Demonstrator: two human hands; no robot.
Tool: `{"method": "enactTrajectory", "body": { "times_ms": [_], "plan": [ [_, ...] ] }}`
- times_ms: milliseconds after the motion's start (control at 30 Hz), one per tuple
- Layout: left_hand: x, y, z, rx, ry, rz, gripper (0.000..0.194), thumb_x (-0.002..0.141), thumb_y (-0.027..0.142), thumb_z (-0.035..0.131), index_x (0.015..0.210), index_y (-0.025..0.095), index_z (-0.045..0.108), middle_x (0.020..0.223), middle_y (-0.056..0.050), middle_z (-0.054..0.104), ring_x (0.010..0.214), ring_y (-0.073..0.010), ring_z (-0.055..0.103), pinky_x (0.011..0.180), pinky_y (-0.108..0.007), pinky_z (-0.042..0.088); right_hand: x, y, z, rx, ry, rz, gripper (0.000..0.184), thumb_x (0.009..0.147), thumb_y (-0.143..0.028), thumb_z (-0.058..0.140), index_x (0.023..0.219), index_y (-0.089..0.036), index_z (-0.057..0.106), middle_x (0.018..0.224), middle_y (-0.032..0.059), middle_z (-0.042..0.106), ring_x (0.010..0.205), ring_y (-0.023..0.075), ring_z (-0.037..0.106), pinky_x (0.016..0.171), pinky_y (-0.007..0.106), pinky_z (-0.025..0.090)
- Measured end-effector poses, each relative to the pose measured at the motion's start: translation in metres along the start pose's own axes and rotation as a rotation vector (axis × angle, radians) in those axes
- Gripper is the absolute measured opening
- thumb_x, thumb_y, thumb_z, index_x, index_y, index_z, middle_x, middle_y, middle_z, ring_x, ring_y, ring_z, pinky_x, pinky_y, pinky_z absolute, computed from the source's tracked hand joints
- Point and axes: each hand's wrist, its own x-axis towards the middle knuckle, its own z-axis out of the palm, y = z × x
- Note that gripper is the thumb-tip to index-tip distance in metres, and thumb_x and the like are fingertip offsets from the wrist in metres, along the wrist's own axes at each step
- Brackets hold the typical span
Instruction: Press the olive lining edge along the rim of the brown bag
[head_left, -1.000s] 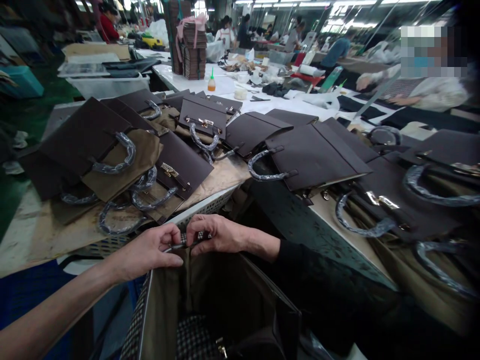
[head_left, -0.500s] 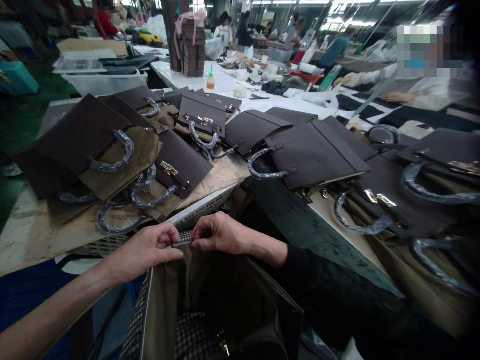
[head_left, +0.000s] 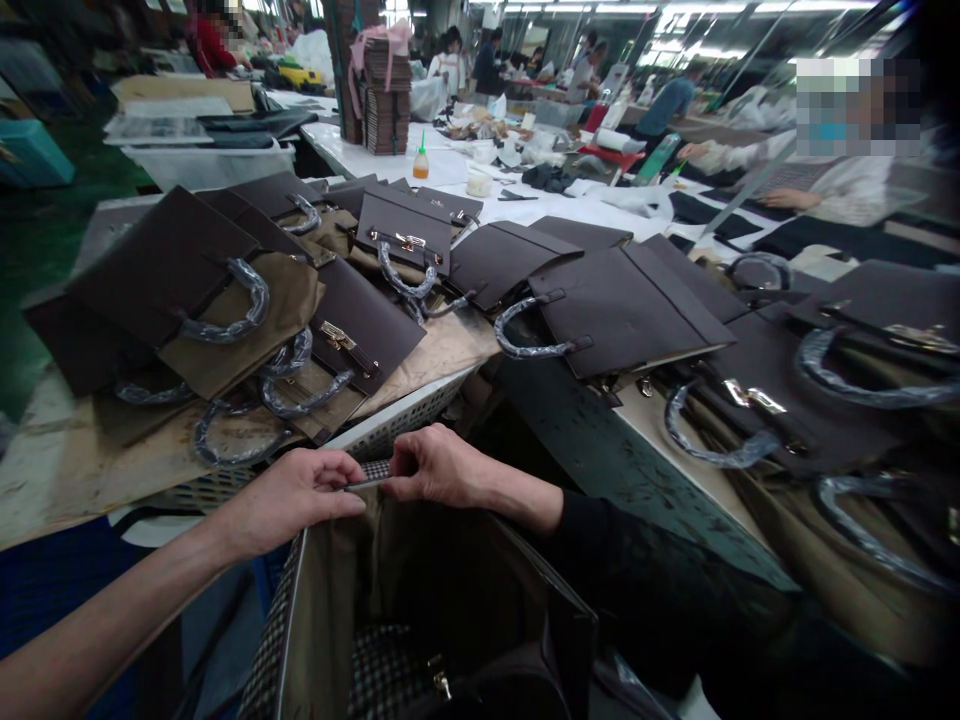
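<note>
An open handbag [head_left: 324, 610] with a checked outside and brown lining stands in front of me at the bottom of the view. My left hand [head_left: 311, 492] pinches its far top edge between thumb and fingers. A short way to the right, my right hand [head_left: 435, 466] grips the same edge, with thumb and forefinger pressed together. Between the two hands shows a short stretch of black-and-white checked fabric [head_left: 375, 470]. Inside the bag it is dark, and a gold metal clasp [head_left: 439, 680] glints near the bottom.
Dark brown handbags [head_left: 637, 310] with plastic-wrapped handles lie piled on both sides. Beyond my hands is a white perforated crate [head_left: 405, 412]. A small glue bottle [head_left: 421, 160] stands on the white table behind. At the right, a co-worker's hand [head_left: 791, 198] rests over dark pieces.
My right hand has shifted very slightly right along the bag's edge, showing a little more checked fabric between my hands. Both hands keep their pinch.
</note>
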Motion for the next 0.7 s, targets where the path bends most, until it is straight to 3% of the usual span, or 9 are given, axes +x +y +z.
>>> {"method": "enactTrajectory", "body": {
  "times_ms": [100, 200, 300, 533, 700],
  "plan": [
    [0.0, -0.003, -0.001, -0.006, 0.006, 0.016, 0.023, 0.081, 0.034, 0.07, 0.095, 0.016, 0.066, 0.085, 0.0, 0.067, 0.081, -0.0172, 0.059, 0.072, -0.027, 0.041, 0.001, 0.002, -0.001, 0.067, -0.005, -0.046, 0.028, 0.073, -0.032, 0.076, 0.093, -0.014, 0.068, 0.076, 0.0004, 0.068, 0.065, 0.012, 0.055, 0.056, 0.021, 0.035],
    [0.0, -0.006, -0.003, -0.016, 0.004, 0.018, 0.02, 0.082, 0.032, 0.068, 0.095, 0.017, 0.065, 0.084, 0.001, 0.063, 0.078, -0.0151, 0.056, 0.07, -0.025, 0.039, 0.003, 0.005, -0.002, 0.107, -0.115, -0.165, 0.028, 0.083, -0.028, 0.068, 0.107, -0.015, 0.069, 0.083, 0.0013, 0.07, 0.068, 0.012, 0.056, 0.06, 0.021, 0.037],
    [0.003, -0.006, -0.004, -0.012, -0.028, 0.021, 0.02, 0.082, 0.032, 0.068, 0.092, 0.017, 0.06, 0.081, 0.002, 0.059, 0.076, -0.0141, 0.053, 0.068, -0.025, 0.038, 0.006, 0.005, 0.0, 0.073, -0.182, -0.217, 0.02, 0.088, -0.027, 0.063, 0.101, -0.015, 0.072, 0.075, -0.0004, 0.067, 0.065, 0.0106, 0.053, 0.06, 0.021, 0.036],
    [0.011, 0.008, -0.003, 0.241, -0.035, 0.071, 0.03, 0.079, 0.045, 0.071, 0.083, 0.018, 0.056, 0.071, 0.005, 0.05, 0.067, -0.0127, 0.045, 0.059, -0.024, 0.033, 0.006, 0.005, 0.004, 0.116, -0.101, -0.232, 0.023, 0.085, -0.029, 0.068, 0.103, -0.015, 0.064, 0.083, 0.0005, 0.068, 0.07, 0.0121, 0.056, 0.062, 0.021, 0.038],
    [0.011, 0.003, 0.003, 0.122, -0.024, 0.054, 0.024, 0.082, 0.04, 0.066, 0.087, 0.016, 0.061, 0.071, 0.004, 0.054, 0.066, -0.0126, 0.047, 0.061, -0.023, 0.035, 0.0, 0.017, 0.003, 0.242, -0.154, -0.166, 0.023, 0.09, -0.035, 0.064, 0.102, -0.015, 0.066, 0.087, 0.001, 0.068, 0.077, 0.0128, 0.058, 0.067, 0.022, 0.041]
  ]
}}
